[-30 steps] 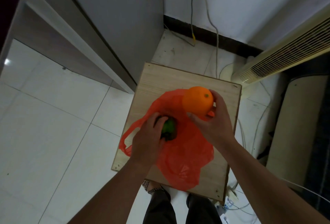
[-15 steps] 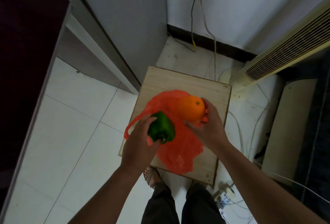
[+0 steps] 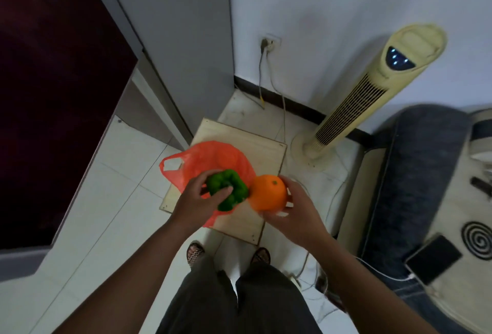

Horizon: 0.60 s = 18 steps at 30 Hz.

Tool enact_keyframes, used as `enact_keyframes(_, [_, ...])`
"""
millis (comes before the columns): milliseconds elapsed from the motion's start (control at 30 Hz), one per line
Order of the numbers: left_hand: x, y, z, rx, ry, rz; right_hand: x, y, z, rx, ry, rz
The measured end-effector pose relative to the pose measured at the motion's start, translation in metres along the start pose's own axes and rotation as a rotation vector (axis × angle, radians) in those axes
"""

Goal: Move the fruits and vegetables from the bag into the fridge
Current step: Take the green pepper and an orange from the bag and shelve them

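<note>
Dim, cool indoor light, with no lamp in view. The plain white wall [image 3: 346,14] at 12 to 1 o'clock is the brightest area. The tall cream tower fan [image 3: 354,99] casts a soft shadow on it toward 11 o'clock, and blue lights glow on the fan's panel. The dark maroon door [image 3: 53,94] at 9 o'clock sinks almost to black. The pale floor tiles [image 3: 93,214] at 8 o'clock carry a dull sheen. At centre, the round orange fruit [image 3: 269,192] and lumpy green bell pepper [image 3: 227,190] are strongly saturated. Fingers of the right hand [image 3: 298,216] smear slightly. Straight edges bow toward the rim, and focus is soft throughout.
</note>
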<state>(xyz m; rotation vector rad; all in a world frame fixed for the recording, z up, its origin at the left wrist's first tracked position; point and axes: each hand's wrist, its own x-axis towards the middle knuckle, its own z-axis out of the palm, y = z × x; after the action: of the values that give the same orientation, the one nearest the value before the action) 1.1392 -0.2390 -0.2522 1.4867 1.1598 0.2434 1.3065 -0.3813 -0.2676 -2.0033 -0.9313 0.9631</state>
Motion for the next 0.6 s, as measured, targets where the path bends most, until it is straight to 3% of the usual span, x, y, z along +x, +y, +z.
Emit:
enact_keyframes(333, [-0.039, 0.025, 0.007, -0.090, 0.169, -0.087, -0.028, -0.022, -0.012, 0.132, -0.018, -0.039])
enact_keyframes(600, [-0.043, 0.022, -0.009, -0.141, 0.124, -0.099, -0.016, -0.029, 0.001, 0.186, -0.074, -0.011])
